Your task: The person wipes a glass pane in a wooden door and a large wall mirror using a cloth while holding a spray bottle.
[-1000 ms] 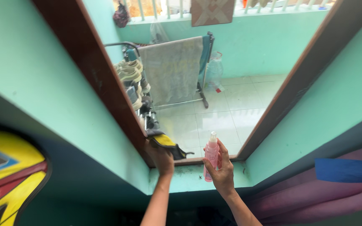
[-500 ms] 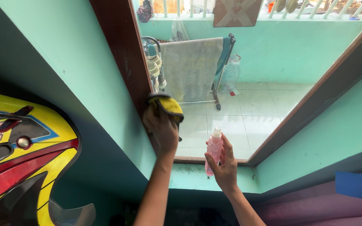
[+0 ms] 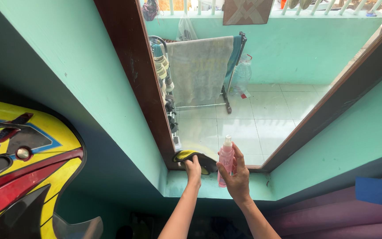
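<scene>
Two hands are in view: one left hand (image 3: 193, 167) and one right hand (image 3: 235, 175). There is one pink spray bottle (image 3: 225, 160), one yellow-and-black cloth (image 3: 194, 157), one drying rack (image 3: 200, 73), one grey towel (image 3: 198, 68), one clear plastic bag (image 3: 242, 75) and one yellow-and-red helmet (image 3: 21, 163)

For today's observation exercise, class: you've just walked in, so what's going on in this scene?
A person stands at a window, arms stretched forward. The left hand presses a yellow and black cloth against the bottom of the glass, near the dark wooden frame. The right hand holds a pink spray bottle upright by the green sill. Through the glass, a towel hangs on a rack.
</scene>
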